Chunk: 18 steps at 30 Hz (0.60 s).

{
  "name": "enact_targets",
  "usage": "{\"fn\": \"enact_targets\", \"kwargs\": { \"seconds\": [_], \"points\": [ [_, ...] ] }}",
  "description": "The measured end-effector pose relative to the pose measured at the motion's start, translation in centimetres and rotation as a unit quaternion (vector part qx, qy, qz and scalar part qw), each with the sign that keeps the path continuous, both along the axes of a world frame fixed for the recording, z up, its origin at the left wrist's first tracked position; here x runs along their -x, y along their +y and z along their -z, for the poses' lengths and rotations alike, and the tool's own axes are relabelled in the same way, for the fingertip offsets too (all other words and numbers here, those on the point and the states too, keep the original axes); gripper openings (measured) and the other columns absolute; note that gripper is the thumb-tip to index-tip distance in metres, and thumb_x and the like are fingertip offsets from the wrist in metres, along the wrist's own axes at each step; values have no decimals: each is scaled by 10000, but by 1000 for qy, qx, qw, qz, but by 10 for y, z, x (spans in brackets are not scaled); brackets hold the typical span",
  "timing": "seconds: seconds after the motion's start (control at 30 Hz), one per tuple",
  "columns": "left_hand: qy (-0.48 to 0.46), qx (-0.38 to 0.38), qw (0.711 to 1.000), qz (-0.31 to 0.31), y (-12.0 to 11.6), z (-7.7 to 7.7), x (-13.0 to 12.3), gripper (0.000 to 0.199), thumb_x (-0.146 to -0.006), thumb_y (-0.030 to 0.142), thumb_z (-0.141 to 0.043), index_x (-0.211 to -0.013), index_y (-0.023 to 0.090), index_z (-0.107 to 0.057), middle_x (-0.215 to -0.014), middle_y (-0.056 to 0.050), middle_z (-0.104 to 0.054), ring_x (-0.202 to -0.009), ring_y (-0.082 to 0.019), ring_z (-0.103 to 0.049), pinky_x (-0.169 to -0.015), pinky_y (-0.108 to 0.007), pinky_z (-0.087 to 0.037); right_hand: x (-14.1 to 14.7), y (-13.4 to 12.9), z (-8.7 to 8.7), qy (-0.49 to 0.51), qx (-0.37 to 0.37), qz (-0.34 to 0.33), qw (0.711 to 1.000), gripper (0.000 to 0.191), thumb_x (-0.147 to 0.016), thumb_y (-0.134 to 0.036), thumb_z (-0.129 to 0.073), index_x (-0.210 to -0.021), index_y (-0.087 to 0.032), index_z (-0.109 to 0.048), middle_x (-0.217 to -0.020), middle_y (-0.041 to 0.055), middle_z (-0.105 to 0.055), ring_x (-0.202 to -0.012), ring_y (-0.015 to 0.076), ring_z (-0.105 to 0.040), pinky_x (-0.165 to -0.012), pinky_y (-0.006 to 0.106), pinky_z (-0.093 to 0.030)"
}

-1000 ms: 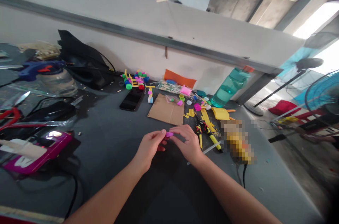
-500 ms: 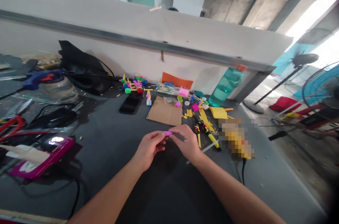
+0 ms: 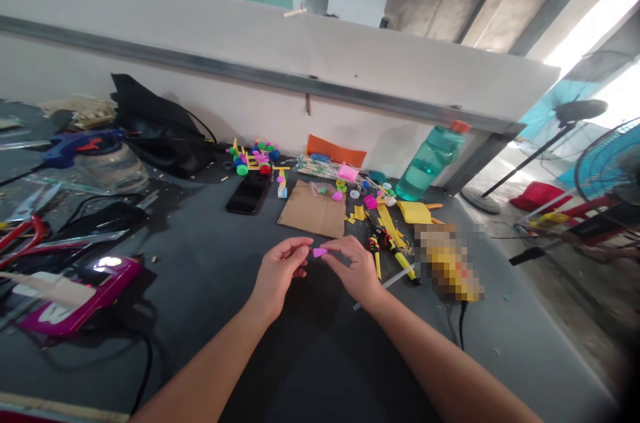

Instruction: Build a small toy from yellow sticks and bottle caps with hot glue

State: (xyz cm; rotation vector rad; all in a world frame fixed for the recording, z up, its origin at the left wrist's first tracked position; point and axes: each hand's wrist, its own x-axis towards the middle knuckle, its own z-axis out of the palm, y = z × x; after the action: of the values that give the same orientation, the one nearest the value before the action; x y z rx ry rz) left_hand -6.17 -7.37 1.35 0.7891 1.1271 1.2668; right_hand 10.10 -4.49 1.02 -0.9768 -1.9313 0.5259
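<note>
Above the dark tabletop (image 3: 210,290), my right hand (image 3: 356,270) pinches a small purple piece (image 3: 319,252) between thumb and fingertips. The piece is too small to tell its exact kind. My left hand (image 3: 279,271) is just to the left, its fingers curled and its thumb near the index fingertip. A narrow gap separates it from the purple piece, and whatever it may pinch is hidden. Beyond both hands lies a flat piece of cardboard (image 3: 311,211) with a small clear bag and a pink bit on it.
To the right are yellow-handled pliers (image 3: 400,256), a pixelated yellow object (image 3: 450,266) with a cable, and a teal bottle (image 3: 431,160). A black phone (image 3: 249,194) and small colourful wheeled toys (image 3: 254,158) stand behind. At left are a magenta power strip (image 3: 83,300) and a blue glue gun (image 3: 83,146).
My left fingers have come off the purple piece and drawn slightly left. It now stays in my right fingertips, with more of it showing.
</note>
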Motion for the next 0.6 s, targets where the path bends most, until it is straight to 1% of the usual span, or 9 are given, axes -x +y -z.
{"fn": "enact_targets", "kwargs": {
  "seconds": [0.07,0.13,0.27,0.4,0.6],
  "points": [
    [22,-21,1000,4,-1,-1,1,269,-689,331,-679,-920,193,-689,-780,-22,-614,-691,-114,-530,-540,-196,-435,0,-1,0,22,30,4,999,113,-801,-221,-621,-885,-256,-689,-834,18,-691,-812,177,-619,-757,329,-481],
    [32,-32,999,21,-1,-1,1,272,-706,332,-664,-931,181,-686,-789,-34,-609,-710,-124,-527,-548,-201,-439,0,-1,1,43,65,7,997,110,-798,-227,-623,-879,-246,-694,-835,20,-688,-813,172,-625,-758,315,-483],
    [41,-39,998,38,-1,0,-1,275,-718,331,-656,-931,159,-680,-779,-43,-593,-710,-129,-522,-546,-201,-441,1,-1,3,77,133,10,988,110,-785,-251,-631,-863,-232,-707,-834,20,-697,-795,169,-637,-759,302,-486],
    [42,-42,998,18,1,3,-3,256,-700,336,-676,-888,162,-680,-763,-28,-589,-690,-119,-515,-523,-191,-431,3,-1,3,108,180,8,978,126,-772,-282,-635,-846,-220,-716,-841,27,-709,-798,179,-642,-772,307,-488],
    [60,-65,996,5,0,5,-4,244,-719,355,-662,-868,163,-673,-731,-13,-589,-618,-97,-492,-503,-191,-420,6,-2,5,144,214,8,966,147,-757,-314,-645,-839,-213,-713,-835,30,-711,-807,190,-638,-781,317,-484]
  ]
}}
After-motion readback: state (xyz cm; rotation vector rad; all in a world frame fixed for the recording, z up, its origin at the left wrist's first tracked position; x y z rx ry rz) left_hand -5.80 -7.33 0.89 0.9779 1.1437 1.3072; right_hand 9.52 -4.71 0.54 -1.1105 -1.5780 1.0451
